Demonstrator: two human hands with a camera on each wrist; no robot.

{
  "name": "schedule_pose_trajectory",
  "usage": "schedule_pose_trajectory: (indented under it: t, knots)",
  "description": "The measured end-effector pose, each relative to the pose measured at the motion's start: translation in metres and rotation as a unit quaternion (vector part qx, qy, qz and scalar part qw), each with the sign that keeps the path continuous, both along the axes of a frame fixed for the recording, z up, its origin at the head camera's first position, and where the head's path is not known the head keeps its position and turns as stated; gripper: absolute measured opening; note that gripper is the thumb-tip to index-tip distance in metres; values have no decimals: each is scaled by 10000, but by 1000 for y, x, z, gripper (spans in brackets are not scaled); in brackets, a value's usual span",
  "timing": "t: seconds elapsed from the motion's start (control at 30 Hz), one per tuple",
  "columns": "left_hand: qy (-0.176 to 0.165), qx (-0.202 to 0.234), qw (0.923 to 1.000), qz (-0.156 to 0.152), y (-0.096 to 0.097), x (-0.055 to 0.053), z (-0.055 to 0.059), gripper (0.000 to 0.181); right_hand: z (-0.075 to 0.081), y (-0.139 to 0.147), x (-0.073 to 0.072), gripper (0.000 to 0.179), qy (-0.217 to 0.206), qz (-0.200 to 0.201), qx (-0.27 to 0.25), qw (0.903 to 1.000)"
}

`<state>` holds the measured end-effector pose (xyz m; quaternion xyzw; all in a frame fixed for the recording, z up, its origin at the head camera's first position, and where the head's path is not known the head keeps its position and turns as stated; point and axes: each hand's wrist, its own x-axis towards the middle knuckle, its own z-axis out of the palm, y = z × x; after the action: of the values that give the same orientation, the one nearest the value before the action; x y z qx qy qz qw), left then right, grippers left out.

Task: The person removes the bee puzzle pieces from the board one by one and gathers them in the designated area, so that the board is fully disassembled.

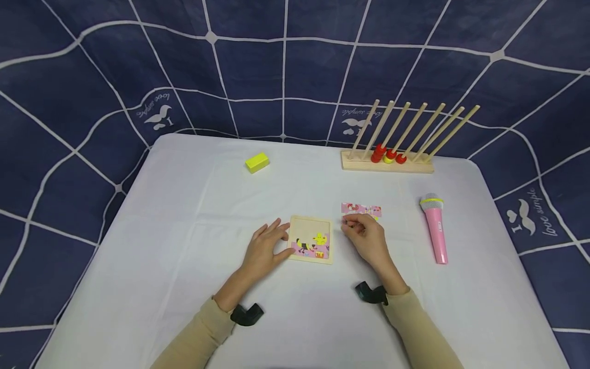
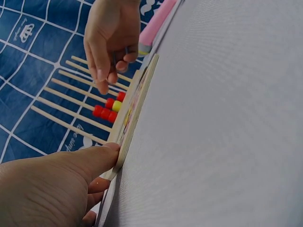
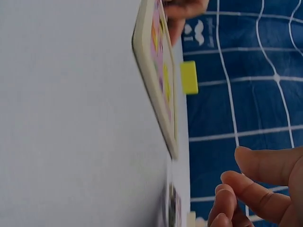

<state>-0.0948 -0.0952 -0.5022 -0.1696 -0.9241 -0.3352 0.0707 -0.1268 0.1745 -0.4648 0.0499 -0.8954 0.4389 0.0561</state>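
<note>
So, far left on the white-covered table [image 1: 152, 266] there's a yellow block [image 1: 257, 162] sitting toward the back edge, well apart from everything else. Nearer the front, the left hand [image 1: 264, 252] comes in from a tan sleeve [image 1: 198, 335], fingers loose and spread, with the thumb on the edge of a square wooden puzzle board [image 1: 306, 225] and the other fingers along its left side. The board lies flat near the middle of the table; its lower part is filled with pink pieces showing a bee and a yellow figure, and the upper part is bare wood.

Just right of that is the right hand [image 1: 367, 240], raised off the table with its fingers curled in. Honestly can't tell if anything's between the fingertips. Some loose pink puzzle pieces [image 1: 359, 208] lie just past it, partly hidden by the hand.

Further back on the right stands a wooden bead rack [image 1: 359, 165] with seven leaning rods: red beads on the third, red over yellow on the fourth, one red on the fifth. Last up, a pink toy microphone [image 1: 437, 233] lies at the far right, grey head pointing toward the back.
</note>
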Motion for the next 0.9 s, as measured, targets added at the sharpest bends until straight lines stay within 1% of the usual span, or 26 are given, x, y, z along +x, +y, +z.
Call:
schedule_pose_trajectory:
  t: [0.17,0.3,0.43,0.63,0.9]
  knots:
    - [-20,-11,10000,17,0,0,-1,27,-4,-15,6,22,-167,457,-82,9988]
    - [-68,-40,10000,30,1,-1,-1,27,-7,-22,10,25,-255,622,-182,9976]
    - [-63,-38,10000,20,1,-1,-1,27,-10,-24,12,27,-250,683,-229,9971]
    - [0,-28,10000,-11,1,-1,-1,27,-17,-26,12,32,-202,640,-6,9977]
    - [-35,-9,10000,-7,0,0,0,27,-19,-30,14,29,-162,548,176,9982]
